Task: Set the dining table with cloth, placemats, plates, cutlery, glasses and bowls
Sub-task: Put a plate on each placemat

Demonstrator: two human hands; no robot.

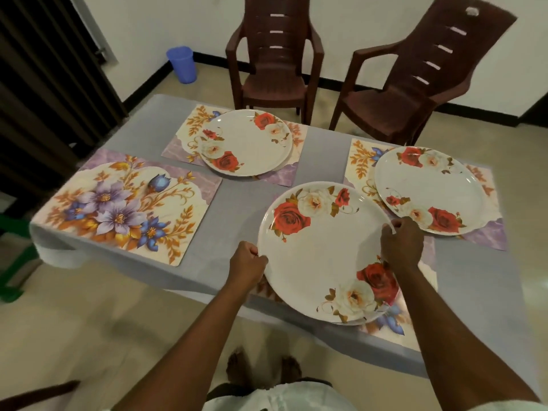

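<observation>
A white plate with red and cream roses (323,253) is being held by both hands over the near right placemat (415,330), which is showing only at the plate's near and right edges. The left hand (247,262) is gripping the plate's left rim, its fingers (257,254) curled tightly round the edge with the thumb on top. The right hand (401,244) is holding the right rim, its fingers (394,229) curled in and pinching the edge; whether a second plate is lying under the held one cannot be told, though a thin second rim seems to be peeking out at the bottom.

Just beyond the right fingers, another rose plate (427,188) is lying on the far right placemat (360,161), its near rim close to the right knuckles. Ahead of the left fingers and well apart, a third plate (246,142) is sitting on the far left placemat (189,129). To the left of the left fingers, a bare placemat with purple and blue flowers (124,209) is lying flat. All are resting on a grey cloth (237,203) covering the counter.

Beyond the counter two brown plastic chairs (275,54) are standing, and a blue bin (181,65) is sitting by the wall.
</observation>
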